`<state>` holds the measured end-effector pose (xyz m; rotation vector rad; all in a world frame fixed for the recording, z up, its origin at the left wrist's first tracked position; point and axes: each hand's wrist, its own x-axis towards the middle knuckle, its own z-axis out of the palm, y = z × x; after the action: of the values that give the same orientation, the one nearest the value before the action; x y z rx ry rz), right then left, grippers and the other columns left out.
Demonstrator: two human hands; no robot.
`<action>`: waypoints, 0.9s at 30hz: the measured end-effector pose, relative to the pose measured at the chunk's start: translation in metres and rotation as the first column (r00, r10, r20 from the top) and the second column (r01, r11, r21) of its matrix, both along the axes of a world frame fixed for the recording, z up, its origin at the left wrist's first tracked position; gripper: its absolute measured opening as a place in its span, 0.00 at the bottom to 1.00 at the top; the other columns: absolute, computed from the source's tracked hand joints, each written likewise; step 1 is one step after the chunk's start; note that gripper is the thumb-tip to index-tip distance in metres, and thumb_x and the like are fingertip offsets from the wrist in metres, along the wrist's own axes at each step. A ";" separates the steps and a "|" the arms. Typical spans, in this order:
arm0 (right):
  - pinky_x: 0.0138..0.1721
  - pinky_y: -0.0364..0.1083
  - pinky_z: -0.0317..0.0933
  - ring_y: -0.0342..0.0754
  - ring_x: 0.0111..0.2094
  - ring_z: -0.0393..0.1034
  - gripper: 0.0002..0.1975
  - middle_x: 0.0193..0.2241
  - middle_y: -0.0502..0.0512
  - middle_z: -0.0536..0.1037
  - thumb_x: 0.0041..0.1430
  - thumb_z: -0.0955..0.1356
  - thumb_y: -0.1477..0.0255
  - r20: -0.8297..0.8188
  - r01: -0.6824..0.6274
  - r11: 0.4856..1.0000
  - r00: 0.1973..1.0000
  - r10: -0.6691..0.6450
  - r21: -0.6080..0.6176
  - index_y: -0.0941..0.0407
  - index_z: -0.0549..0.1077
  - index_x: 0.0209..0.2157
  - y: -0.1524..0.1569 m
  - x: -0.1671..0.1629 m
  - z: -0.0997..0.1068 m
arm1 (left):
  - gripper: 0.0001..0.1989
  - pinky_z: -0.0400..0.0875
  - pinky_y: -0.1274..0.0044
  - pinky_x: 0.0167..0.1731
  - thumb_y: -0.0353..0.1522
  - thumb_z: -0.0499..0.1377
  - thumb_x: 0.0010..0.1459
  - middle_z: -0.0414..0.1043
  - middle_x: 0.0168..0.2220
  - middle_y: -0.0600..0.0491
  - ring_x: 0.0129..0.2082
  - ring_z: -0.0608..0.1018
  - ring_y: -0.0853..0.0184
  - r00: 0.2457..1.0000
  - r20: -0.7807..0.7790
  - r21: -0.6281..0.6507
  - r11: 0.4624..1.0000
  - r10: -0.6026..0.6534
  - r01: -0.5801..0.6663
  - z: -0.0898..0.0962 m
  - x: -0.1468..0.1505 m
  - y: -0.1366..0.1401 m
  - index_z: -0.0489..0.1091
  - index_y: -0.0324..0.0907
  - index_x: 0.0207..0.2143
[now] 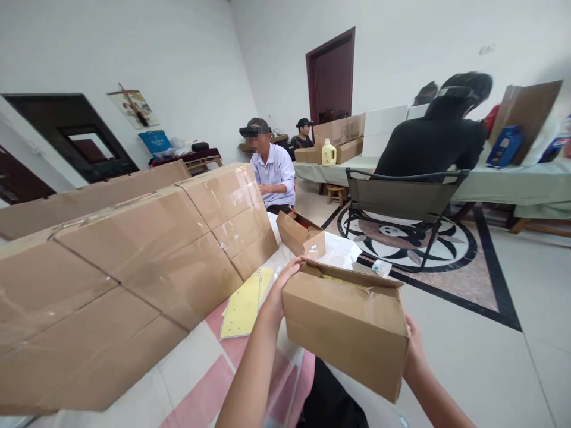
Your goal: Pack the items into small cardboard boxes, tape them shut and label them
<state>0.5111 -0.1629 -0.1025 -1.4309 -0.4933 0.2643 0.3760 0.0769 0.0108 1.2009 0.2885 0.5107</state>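
A brown cardboard box (345,333) is held between my two hands, tilted above my lap. Its top flap stands partly raised, and a bit of yellow shows inside. My left hand (285,279) grips the box's left end, its fingers over the upper edge. At the right end, my right hand (414,345) is pressed against the side, with most of its fingers hidden behind the box. Left of my left forearm lies a yellow sheet with a wavy edge (245,306). Beyond the held box sits a smaller open cardboard box (298,235) with something red in it.
Stacked taped cartons (169,255) form a wall along the left of the table. A person in a light shirt (276,169) sits across. To the right, a person in black sits on a folding chair (401,190) at another table holding a yellow jug (329,153).
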 end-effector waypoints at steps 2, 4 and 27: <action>0.28 0.53 0.72 0.62 0.32 0.78 0.36 0.37 0.64 0.83 0.51 0.66 0.36 -0.034 -0.072 0.996 0.997 0.073 0.055 0.51 0.79 0.45 0.020 -0.012 0.003 | 0.19 0.63 0.70 0.60 0.41 0.59 0.61 0.74 0.59 0.49 0.61 0.72 0.56 0.998 0.005 0.059 0.996 0.059 -0.060 0.005 -0.029 0.011 0.75 0.44 0.52; 0.31 0.53 0.73 0.62 0.35 0.78 0.39 0.38 0.64 0.83 0.48 0.67 0.34 -0.017 -0.170 0.980 0.985 0.173 0.099 0.52 0.79 0.47 0.041 -0.026 0.005 | 0.20 0.63 0.68 0.60 0.41 0.60 0.59 0.74 0.59 0.48 0.62 0.71 0.54 0.992 0.004 0.113 0.985 0.127 -0.127 0.009 -0.064 0.023 0.74 0.44 0.52; 0.60 0.60 0.63 0.57 0.58 0.70 0.15 0.54 0.60 0.77 0.69 0.65 0.60 0.244 -0.609 0.790 0.779 0.577 0.075 0.50 0.77 0.50 0.131 -0.143 0.026 | 0.12 0.64 0.57 0.64 0.39 0.58 0.65 0.76 0.54 0.47 0.61 0.72 0.55 0.445 -0.038 0.803 0.292 0.895 -0.520 -0.053 -0.292 -0.069 0.80 0.48 0.44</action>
<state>0.3683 -0.0321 -0.0761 -1.1220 -1.1250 0.5760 0.0839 0.0077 -0.0419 1.9501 1.2776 1.2388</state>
